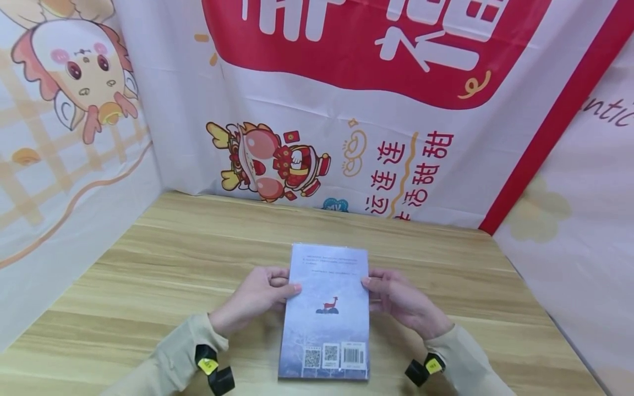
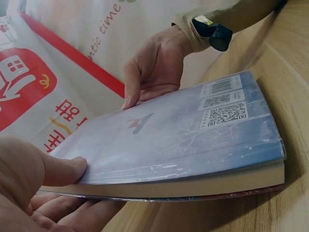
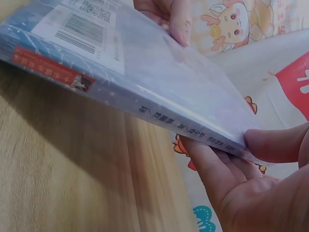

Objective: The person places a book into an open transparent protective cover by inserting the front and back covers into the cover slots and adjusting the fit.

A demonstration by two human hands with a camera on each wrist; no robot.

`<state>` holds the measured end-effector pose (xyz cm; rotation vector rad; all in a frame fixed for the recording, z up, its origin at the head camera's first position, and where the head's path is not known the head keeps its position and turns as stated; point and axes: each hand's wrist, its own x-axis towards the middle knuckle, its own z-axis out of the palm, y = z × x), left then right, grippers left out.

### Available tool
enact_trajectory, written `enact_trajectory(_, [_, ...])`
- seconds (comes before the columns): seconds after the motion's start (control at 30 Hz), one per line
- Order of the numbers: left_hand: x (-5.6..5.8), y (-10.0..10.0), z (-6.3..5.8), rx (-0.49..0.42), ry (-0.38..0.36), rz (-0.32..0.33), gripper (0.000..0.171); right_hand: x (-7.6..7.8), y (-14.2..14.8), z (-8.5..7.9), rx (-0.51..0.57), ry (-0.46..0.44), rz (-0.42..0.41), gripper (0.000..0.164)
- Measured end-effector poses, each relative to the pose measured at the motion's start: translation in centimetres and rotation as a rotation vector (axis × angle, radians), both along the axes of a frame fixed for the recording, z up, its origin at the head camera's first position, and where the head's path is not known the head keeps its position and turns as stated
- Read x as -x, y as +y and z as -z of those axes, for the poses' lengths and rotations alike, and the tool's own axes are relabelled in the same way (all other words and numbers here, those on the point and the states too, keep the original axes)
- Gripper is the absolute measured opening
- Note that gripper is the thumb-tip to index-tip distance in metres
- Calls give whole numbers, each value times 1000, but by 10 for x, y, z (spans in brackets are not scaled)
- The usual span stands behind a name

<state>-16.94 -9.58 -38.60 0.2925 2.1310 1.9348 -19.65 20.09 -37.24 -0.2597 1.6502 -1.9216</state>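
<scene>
A pale blue book with a clear glossy cover lies back side up between the hands, bearing a small red deer picture, two QR codes and a barcode. My left hand grips its left edge, thumb on top and fingers underneath. On the opposite edge my right hand pinches the book the same way. The left wrist view shows the page edges of the book, tilted over the table. In the right wrist view, the spine of the book shows a red label and dark characters.
A wood-grain table spreads under the hands. Behind it hangs a white cloth with red print and cartoon figures, and printed cloths flank the left and right sides. Each sleeved wrist wears a black camera.
</scene>
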Motion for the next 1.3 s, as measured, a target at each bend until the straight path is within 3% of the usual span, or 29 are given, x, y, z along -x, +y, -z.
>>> enact_trajectory(0.73, [0, 1, -1, -4, 1, 30, 35, -1, 0, -4, -108, 44, 69, 37])
enact_trajectory(1.0, [0, 1, -1, 25, 12, 20, 39, -4, -2, -8, -207, 143, 116, 38])
enact_trajectory(1.3, [-2, 3, -7, -43, 69, 67, 47, -9, -1, -20, -215, 217, 177, 41])
